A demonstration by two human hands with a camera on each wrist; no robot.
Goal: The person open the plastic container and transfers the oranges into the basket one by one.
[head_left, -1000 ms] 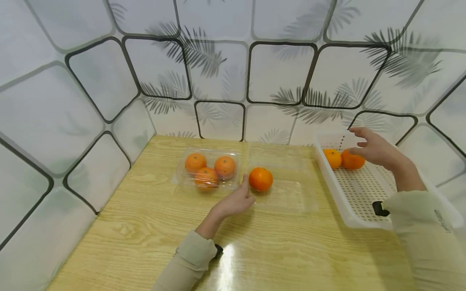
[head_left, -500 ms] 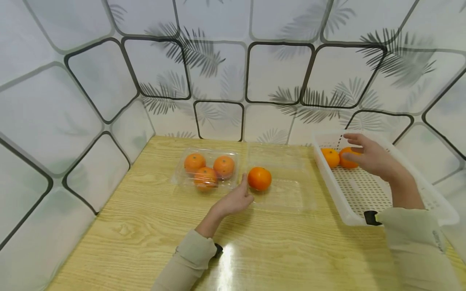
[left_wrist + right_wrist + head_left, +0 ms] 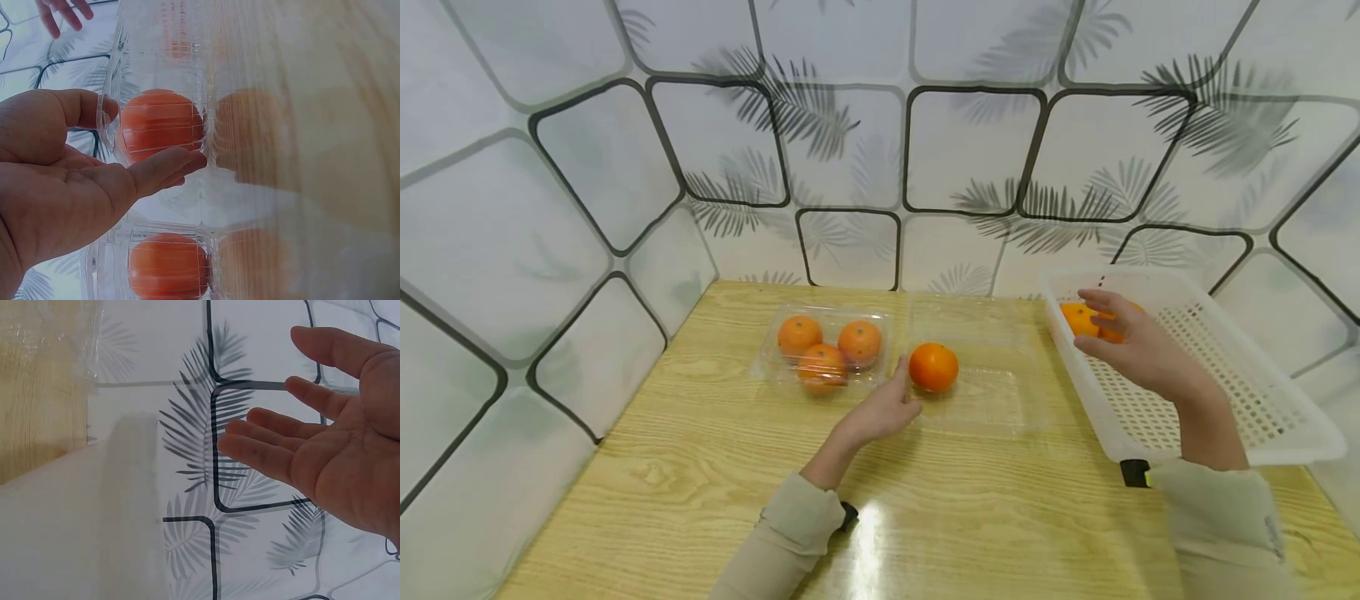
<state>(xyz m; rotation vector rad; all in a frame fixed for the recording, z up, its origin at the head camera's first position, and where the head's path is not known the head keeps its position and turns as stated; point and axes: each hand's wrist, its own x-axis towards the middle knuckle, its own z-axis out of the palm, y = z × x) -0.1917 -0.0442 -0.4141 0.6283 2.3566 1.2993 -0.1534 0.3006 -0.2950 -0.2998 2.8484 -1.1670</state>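
My left hand (image 3: pixel 883 408) rests at the near left corner of an open clear plastic clamshell box (image 3: pixel 1000 400). A single mandarin (image 3: pixel 933 367) sits at the left end of this box. In the left wrist view, the straight fingers (image 3: pixel 165 169) touch the box's side, and the thumb (image 3: pixel 94 109) lies at its rim. My right hand (image 3: pixel 1131 342), holding nothing, hovers over the left part of a white perforated plastic basket (image 3: pixel 1150 450), its fingers spread. Behind it, mandarins (image 3: pixel 1078 319) lie in the basket's far left corner, partly covered by the hand.
Left of the open box stands a closed clear box (image 3: pixel 880 321) with three mandarins (image 3: pixel 822 367) inside. All of it stands on a wood-grain table (image 3: pixel 700 483). Patterned white walls (image 3: pixel 850 150) rise behind the table and at its left.
My right hand has moved left and slightly toward me across the basket, with its fingers spread and nothing in them. The left hand and the open box have stayed in place.
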